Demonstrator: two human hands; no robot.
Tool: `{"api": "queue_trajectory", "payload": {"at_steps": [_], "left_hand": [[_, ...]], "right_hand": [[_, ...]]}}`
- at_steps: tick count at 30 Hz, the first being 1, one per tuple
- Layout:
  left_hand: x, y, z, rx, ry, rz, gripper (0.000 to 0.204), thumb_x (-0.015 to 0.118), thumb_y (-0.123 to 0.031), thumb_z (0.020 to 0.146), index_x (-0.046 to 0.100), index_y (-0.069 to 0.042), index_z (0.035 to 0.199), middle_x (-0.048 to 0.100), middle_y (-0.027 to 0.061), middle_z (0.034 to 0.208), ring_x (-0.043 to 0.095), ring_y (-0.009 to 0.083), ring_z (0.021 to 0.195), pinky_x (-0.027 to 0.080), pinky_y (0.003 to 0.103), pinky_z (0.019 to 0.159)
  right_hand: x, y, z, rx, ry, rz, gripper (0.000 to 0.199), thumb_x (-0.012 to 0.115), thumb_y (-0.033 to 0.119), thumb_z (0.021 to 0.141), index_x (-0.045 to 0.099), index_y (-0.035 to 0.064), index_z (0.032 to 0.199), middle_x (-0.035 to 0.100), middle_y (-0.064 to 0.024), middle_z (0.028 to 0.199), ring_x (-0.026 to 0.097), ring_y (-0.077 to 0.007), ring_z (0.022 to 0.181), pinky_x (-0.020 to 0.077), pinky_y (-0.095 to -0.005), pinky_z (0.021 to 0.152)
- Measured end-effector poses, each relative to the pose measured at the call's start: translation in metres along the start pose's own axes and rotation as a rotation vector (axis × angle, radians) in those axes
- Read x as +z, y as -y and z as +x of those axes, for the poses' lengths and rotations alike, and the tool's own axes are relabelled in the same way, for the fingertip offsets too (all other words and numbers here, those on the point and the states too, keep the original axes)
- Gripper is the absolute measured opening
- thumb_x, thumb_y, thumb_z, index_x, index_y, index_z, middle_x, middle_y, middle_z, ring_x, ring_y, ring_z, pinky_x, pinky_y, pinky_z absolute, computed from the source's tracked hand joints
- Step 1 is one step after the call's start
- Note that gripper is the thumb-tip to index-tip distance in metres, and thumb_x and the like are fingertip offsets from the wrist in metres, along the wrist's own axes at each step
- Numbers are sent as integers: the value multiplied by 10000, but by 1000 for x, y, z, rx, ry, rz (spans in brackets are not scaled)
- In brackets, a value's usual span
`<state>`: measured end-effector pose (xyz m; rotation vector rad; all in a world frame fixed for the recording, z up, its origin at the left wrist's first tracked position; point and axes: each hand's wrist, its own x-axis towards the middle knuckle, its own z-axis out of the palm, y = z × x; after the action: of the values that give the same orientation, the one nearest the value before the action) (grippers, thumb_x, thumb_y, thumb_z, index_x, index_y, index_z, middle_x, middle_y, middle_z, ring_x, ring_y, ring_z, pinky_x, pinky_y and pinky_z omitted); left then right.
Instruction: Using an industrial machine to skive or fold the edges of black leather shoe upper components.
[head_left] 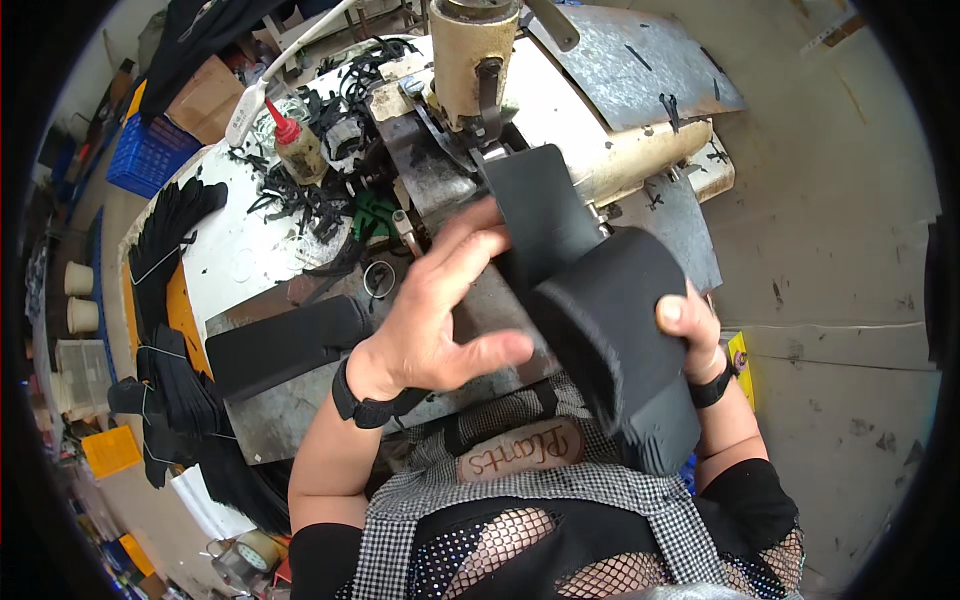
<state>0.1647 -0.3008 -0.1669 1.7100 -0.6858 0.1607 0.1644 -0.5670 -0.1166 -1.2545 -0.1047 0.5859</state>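
- The right hand [690, 325] is gripping a thick stack of black, flat foam-like fabric pieces [625, 345]; its thumb is pressing on the stack's upper right edge, while the other fingers are hidden behind it.
- The stack is sitting low and right of centre, above the person's lap, with its long axis running from upper left down to lower right.
- One black piece [535, 215] is rising from the top of the stack and pointing up and left, its far end lying just under the head of the cream-coloured metal sewing machine [475, 55].
- The left hand [445, 310] is hovering open, with fingers spread. Its fingertips are reaching toward the left edge of that raised piece, touching it or just beside it; the blur makes this hard to tell.
- So the piece is lying to the right of and slightly beyond the left hand, and the left hand is the nearer one to its free end.
- A second dark bundle of the same black pieces [285, 345] is resting on the worn grey metal work table [270, 410], left of the left wrist and well apart from both hands.
- A small oil bottle with a red nozzle [297, 145] is standing among black fabric scraps [300, 205] at the far left of the table.
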Motion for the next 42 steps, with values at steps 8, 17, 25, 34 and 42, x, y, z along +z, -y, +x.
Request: {"api": "queue_trajectory", "payload": {"at_steps": [8,17,25,34,42], "left_hand": [[21,15,-37,-698,-430,-192,467,451,-352,1038,481,11,746,347,-57,701,320,72,678,311,280,599],[2,31,-41,-709,-456,-488,319,503,-243,1017,644,42,993,642,40,970,562,96,878,427,249,797],[19,-1,-20,-284,-387,321,234,598,-41,922,620,-22,1154,672,217,867,687,317,779,533,353,679],[11,-8,-30,-570,-177,-150,253,482,-196,1016,631,8,995,556,24,695,500,117,652,450,284,684],[16,22,-36,-816,-611,-447,347,539,-316,1004,655,8,955,531,-70,786,457,40,759,383,225,700]], "right_hand": [[18,-48,24,252,47,201,490,608,379,888,619,-41,1140,684,-101,998,646,-131,859,494,-234,767],[26,-51,37,291,115,313,457,590,369,914,644,-37,1116,692,-107,996,660,-141,855,510,-243,780],[19,-51,34,307,63,338,520,605,362,882,575,-39,1211,673,-133,1075,665,-177,910,528,-275,822],[18,-43,18,184,31,196,550,616,358,852,542,-33,1232,659,-110,1063,646,-158,898,513,-266,811],[16,-55,35,272,44,247,502,605,406,877,626,-41,1104,678,-107,983,643,-146,833,503,-251,745]]}}
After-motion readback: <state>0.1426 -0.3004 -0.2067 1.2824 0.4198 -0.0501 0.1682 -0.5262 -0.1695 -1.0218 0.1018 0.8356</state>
